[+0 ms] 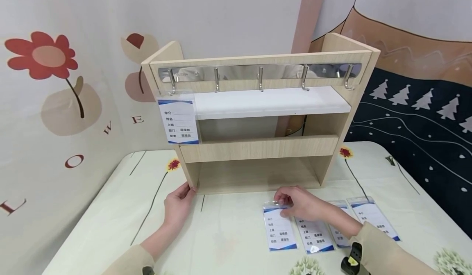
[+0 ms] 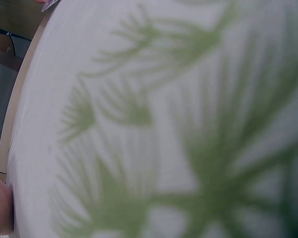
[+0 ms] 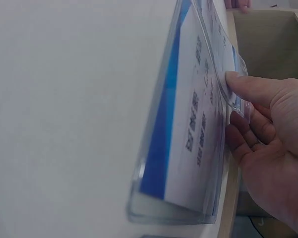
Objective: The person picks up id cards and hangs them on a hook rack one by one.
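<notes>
My right hand [image 1: 300, 204] pinches the top edge of a clear badge holder [image 1: 279, 228], thumb over it and fingers curled beneath, lifting that end off the tablecloth [image 1: 228, 234] just in front of the wooden shelf rack [image 1: 258, 148]. It is the leftmost of a row of badge holders [image 1: 372, 215]. My left hand [image 1: 178, 205] rests with relaxed fingers touching the rack's lower left corner. Another badge [image 1: 178, 121] hangs from the leftmost hook [image 1: 171, 80].

Head camera looks down at the tablecloth [image 1: 228, 234] and shelf; both wrist cameras sit very near that cloth, blurred
</notes>
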The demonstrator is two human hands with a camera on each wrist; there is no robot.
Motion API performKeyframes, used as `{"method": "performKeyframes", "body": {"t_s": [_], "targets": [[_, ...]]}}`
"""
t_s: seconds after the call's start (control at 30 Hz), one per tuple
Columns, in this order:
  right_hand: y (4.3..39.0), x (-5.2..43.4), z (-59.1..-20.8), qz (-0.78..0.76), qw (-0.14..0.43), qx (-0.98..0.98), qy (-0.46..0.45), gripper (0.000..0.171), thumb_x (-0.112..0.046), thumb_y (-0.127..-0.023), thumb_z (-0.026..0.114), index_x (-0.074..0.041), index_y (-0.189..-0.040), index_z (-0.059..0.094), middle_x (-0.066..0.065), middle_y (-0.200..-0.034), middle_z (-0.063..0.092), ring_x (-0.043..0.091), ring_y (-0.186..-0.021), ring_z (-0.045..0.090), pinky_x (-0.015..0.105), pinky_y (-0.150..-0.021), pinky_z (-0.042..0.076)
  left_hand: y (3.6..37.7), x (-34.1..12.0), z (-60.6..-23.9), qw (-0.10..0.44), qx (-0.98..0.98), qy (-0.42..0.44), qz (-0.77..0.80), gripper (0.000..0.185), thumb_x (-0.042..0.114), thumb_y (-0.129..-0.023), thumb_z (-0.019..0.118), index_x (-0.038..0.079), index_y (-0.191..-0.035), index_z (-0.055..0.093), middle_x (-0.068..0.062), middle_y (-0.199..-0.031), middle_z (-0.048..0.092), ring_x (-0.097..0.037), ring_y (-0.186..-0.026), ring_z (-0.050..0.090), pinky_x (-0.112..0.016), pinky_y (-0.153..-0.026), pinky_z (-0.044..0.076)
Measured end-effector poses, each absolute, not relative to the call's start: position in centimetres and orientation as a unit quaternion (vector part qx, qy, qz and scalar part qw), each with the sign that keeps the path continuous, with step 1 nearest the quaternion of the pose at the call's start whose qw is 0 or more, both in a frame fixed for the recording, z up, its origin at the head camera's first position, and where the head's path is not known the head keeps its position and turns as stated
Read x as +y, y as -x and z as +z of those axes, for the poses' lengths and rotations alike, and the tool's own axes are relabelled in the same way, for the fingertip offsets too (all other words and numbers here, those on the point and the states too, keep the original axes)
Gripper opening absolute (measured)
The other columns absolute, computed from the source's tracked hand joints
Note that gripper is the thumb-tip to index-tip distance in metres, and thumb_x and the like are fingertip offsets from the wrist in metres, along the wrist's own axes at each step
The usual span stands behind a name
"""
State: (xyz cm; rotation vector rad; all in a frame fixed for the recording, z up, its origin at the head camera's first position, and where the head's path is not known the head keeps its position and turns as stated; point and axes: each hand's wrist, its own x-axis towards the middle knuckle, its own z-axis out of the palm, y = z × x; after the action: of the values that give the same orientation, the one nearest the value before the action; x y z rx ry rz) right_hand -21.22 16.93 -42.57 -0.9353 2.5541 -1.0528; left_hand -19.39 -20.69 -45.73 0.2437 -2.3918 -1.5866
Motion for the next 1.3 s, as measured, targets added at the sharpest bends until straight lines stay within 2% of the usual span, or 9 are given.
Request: {"method": "performKeyframes", "body": {"t_s": [0.27, 0.6, 0.8, 1.1, 1.3], "targets": [[21.00, 16.66, -42.69, -0.377, 0.090, 0.873, 0.295, 0.027, -0.003, -0.090, 0.076, -0.009, -0.115, 0.069, -0.008, -0.094, 0.061, 0.012, -0.086, 0.056, 0.025, -0.075, 0.051, 19.39, -20.68, -45.67, 0.127, -0.824, -0.083, -0.546, 0.040, 0.008, -0.101, 0.063, -0.006, -0.139, 0.059, -0.023, -0.133, 0.063, -0.033, -0.122, 0.063, -0.027, -0.093, 0.055], [20.80, 16.58, -42.59, -0.429, 0.062, 0.848, 0.304, 0.027, 0.002, -0.092, 0.071, -0.004, -0.119, 0.069, -0.002, -0.103, 0.066, 0.016, -0.094, 0.062, 0.028, -0.082, 0.057, 19.41, -20.62, -45.55, 0.128, -0.825, -0.084, -0.543, 0.040, 0.007, -0.101, 0.063, -0.006, -0.139, 0.059, -0.023, -0.133, 0.063, -0.033, -0.123, 0.062, -0.030, -0.095, 0.054], [20.64, 16.45, -42.43, -0.442, 0.061, 0.844, 0.297, 0.025, 0.000, -0.094, 0.070, -0.003, -0.119, 0.070, 0.000, -0.105, 0.069, 0.016, -0.093, 0.063, 0.028, -0.080, 0.057, 19.41, -20.61, -45.57, 0.129, -0.826, -0.083, -0.542, 0.040, 0.007, -0.101, 0.063, -0.006, -0.138, 0.060, -0.023, -0.132, 0.063, -0.032, -0.122, 0.063, -0.028, -0.094, 0.055], [20.59, 16.34, -42.10, -0.469, 0.066, 0.827, 0.302, 0.024, 0.000, -0.096, 0.068, 0.001, -0.120, 0.069, 0.012, -0.113, 0.070, 0.019, -0.098, 0.065, 0.027, -0.081, 0.059, 19.51, -20.67, -45.73, 0.133, -0.825, -0.082, -0.543, 0.039, 0.007, -0.100, 0.064, -0.006, -0.137, 0.060, -0.023, -0.131, 0.064, -0.032, -0.121, 0.063, -0.023, -0.092, 0.055], [20.39, 16.08, -41.77, -0.479, 0.064, 0.822, 0.301, 0.025, 0.001, -0.096, 0.068, 0.001, -0.121, 0.069, 0.011, -0.114, 0.071, 0.020, -0.100, 0.066, 0.028, -0.087, 0.059, 19.50, -20.68, -45.72, 0.132, -0.824, -0.081, -0.545, 0.039, 0.006, -0.101, 0.063, -0.007, -0.138, 0.060, -0.024, -0.132, 0.063, -0.033, -0.122, 0.063, -0.024, -0.092, 0.055]]}}
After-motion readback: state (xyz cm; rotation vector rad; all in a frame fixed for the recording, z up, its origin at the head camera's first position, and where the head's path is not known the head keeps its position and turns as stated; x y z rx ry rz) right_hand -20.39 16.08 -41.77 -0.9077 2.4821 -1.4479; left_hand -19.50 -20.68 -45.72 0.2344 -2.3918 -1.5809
